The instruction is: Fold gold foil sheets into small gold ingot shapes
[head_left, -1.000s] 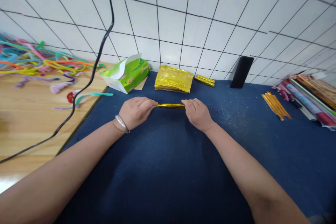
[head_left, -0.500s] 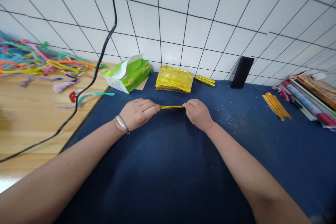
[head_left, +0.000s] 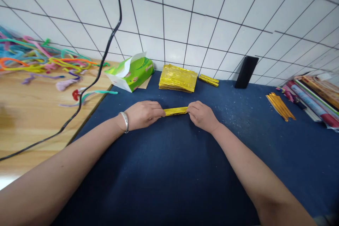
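Observation:
A narrow folded strip of shiny gold foil paper (head_left: pixel 176 111) stretches between my two hands, just above or on the dark blue tabletop (head_left: pixel 159 169). My left hand (head_left: pixel 144 114), with a silver bangle at the wrist, pinches the strip's left end. At its right end the fingers of my right hand (head_left: pixel 202 114) are closed on it. Both ends are hidden by the fingers. Behind the hands lies a stack of gold foil sheets (head_left: pixel 178 77), and beside that are rolled or folded gold pieces (head_left: pixel 208 80).
A green tissue pack (head_left: pixel 135 72) stands back left. Colourful pipe cleaners (head_left: pixel 39 60) lie on the wooden table (head_left: pixel 34 109), crossed by a black cable (head_left: pixel 104 56). A black block (head_left: pixel 246 72) leans on the tiled wall. Gold strips (head_left: pixel 280 106) and stacked books (head_left: pixel 312 100) sit right.
The gold strip between my hands now shows a wider, flatter face than before, where it looked thin and rolled. Both hands have shifted slightly, and the camera view has moved a little.

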A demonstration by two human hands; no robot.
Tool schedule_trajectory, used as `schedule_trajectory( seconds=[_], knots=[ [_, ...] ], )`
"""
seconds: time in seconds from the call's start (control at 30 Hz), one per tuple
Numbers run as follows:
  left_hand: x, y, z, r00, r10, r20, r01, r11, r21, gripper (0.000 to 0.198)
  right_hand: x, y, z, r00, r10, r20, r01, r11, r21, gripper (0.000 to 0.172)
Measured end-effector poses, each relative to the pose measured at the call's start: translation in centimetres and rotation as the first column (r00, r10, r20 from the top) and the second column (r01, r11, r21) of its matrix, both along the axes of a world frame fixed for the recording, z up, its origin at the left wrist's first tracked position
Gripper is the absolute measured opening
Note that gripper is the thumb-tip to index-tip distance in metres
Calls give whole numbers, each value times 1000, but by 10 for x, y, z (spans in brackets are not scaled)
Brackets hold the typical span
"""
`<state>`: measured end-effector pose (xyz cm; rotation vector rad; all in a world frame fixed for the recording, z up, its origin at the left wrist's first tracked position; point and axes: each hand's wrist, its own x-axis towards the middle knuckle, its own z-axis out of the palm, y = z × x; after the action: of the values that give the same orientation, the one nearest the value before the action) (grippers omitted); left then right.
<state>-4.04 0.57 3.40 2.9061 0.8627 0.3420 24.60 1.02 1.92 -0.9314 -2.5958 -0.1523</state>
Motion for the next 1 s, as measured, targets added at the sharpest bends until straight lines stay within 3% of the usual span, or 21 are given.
schedule_trajectory(
  seconds=[0.13, 0.27, 0.43, 0.77, 1.0],
  knots=[
    [8, -3, -6, 992, 111, 65, -108, 993, -47, 26, -3, -2, 0, 1000, -16, -21, 16, 999, -33, 20],
    [24, -5, -10, 957, 276, 94, -274, 961, -37, 33, -12, -6, 2, 992, -121, -36, 119, 990, -70, 18],
    [37, -2, -16, 916, 385, 112, -380, 923, -63, 30, -23, -6, 3, 974, -224, -41, 219, 971, -99, 23],
    [39, 1, -20, 928, 361, 87, -363, 932, 5, 27, -26, -2, -1, 967, -250, -49, 245, 966, -87, 15],
    [38, -2, -21, 943, 308, 125, -316, 948, 43, 24, -26, -2, -3, 977, -213, -26, 212, 976, -46, 17]
  ],
)
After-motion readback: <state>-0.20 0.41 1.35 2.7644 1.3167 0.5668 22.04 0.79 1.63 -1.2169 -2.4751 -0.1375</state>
